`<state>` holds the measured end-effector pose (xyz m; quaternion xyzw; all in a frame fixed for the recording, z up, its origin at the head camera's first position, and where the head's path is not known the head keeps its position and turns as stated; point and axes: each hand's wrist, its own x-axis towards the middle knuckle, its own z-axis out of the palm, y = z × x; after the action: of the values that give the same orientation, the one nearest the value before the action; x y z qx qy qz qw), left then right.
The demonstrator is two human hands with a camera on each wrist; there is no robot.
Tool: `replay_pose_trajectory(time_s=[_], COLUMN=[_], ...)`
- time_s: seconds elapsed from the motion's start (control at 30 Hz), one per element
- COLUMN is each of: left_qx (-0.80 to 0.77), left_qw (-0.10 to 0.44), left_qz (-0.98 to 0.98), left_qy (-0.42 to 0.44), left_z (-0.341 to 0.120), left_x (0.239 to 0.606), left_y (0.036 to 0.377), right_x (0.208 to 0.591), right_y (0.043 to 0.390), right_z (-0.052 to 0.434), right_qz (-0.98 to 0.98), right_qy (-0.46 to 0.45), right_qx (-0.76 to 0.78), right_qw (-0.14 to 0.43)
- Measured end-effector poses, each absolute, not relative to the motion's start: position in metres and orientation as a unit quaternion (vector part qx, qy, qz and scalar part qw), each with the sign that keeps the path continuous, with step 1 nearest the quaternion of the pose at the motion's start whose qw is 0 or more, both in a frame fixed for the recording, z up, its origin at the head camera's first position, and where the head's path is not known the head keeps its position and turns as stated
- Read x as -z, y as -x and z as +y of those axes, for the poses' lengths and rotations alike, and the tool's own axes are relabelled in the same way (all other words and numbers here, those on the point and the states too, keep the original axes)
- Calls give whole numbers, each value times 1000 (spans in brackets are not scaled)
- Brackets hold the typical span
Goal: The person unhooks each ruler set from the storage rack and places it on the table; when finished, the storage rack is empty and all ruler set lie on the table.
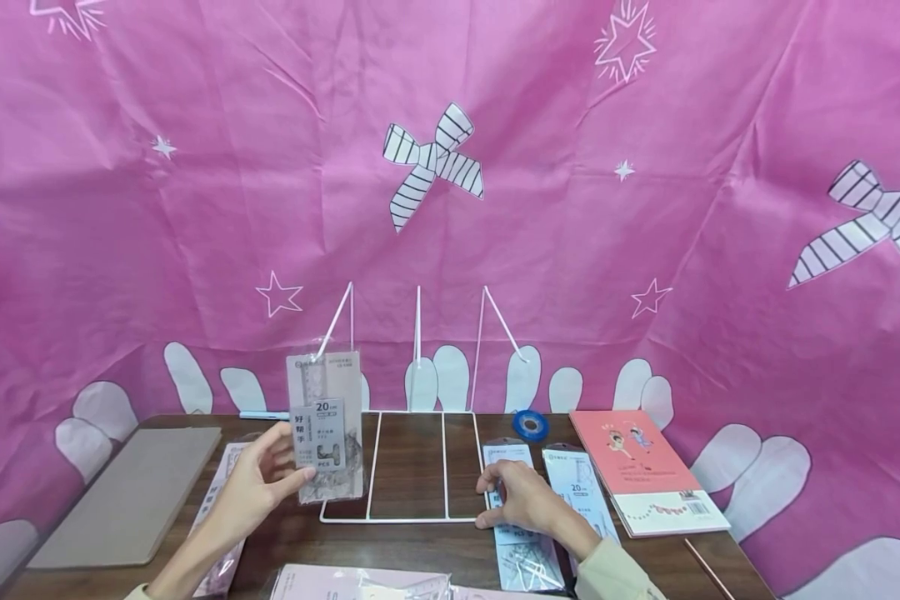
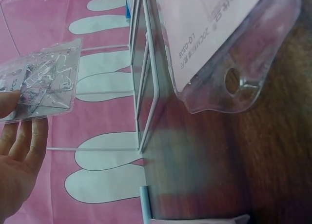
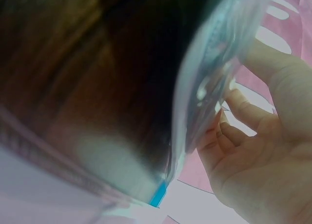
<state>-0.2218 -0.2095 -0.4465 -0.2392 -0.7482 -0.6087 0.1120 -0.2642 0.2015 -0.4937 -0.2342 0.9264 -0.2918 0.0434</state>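
My left hand (image 1: 266, 467) holds a clear-wrapped ruler set (image 1: 326, 433) upright, thumb on its front and fingers along its left side. This pack has a grey "20 cm" label and overlaps the left part of a white wire rack (image 1: 444, 467). In the left wrist view, my thumb lies across the pack's lower end (image 2: 48, 82). Beside the rack's right edge, my right hand (image 1: 532, 500) grips a blue-tinted ruler set (image 1: 521, 554), fingers bent at its left edge. The right wrist view shows that pack's wrapping (image 3: 195, 97) nearly edge-on, hiding some fingertips.
Another blue ruler set (image 1: 577, 483) lies beside a red booklet (image 1: 637, 458). Behind them is a blue tape roll (image 1: 531, 425). A grey-brown notebook (image 1: 127, 492) and a pink pack (image 1: 221, 533) lie left. Pink packs (image 1: 352, 581) line the front; a pencil (image 1: 708, 569) lies right.
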Motion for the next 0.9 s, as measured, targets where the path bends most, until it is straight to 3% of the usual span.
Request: replay_pose_trajectory(time_s=[0.9], left_qx=[613], left_qw=[116], left_qz=[-735], left_qy=[264], left_z=[-211], left_x=[438], left_y=[186], right_x=[496], right_y=[265], right_z=[203], right_qz=[927], right_qy=[235], right_qx=[290], right_qw=[43])
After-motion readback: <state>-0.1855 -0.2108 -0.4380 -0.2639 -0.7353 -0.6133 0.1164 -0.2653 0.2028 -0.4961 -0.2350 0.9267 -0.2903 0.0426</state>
